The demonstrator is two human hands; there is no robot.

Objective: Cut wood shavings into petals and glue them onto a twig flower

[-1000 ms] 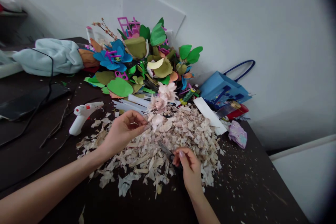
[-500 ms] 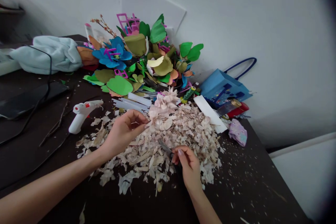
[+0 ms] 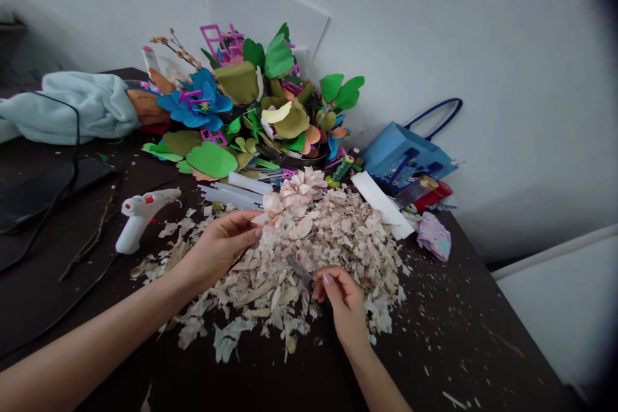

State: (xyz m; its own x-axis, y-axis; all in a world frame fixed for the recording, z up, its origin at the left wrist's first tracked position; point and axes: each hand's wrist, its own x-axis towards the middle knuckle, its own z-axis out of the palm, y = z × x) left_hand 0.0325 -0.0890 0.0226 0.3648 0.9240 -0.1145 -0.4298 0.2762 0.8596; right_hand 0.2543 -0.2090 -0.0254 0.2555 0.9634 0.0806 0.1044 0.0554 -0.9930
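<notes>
My left hand [image 3: 226, 241] is closed in a pinch at the lower left end of a pale pink petalled flower stem [image 3: 297, 190]. The blossoms lean away to the upper right, over a heap of dry pale petals and scraps [image 3: 275, 277]. Lower right of them, my right hand [image 3: 342, 299] is closed around dark-handled scissors [image 3: 300, 270]. Their grey blades point up and left over the heap, and the handles are largely hidden by my fingers.
A white glue gun [image 3: 145, 215] stands at left, its cord trailing. Behind the heap are glue sticks [image 3: 234, 196], coloured felt flowers [image 3: 207, 103] and a green thread spool [image 3: 342, 168]. A blue bag [image 3: 410, 154], white strip [image 3: 381, 203] and crumpled lilac wad [image 3: 434, 236] lie right.
My left hand has moved slightly left and down, and the flower stem tips lower with it. The scissors stay almost in place. The whole view has shifted a little.
</notes>
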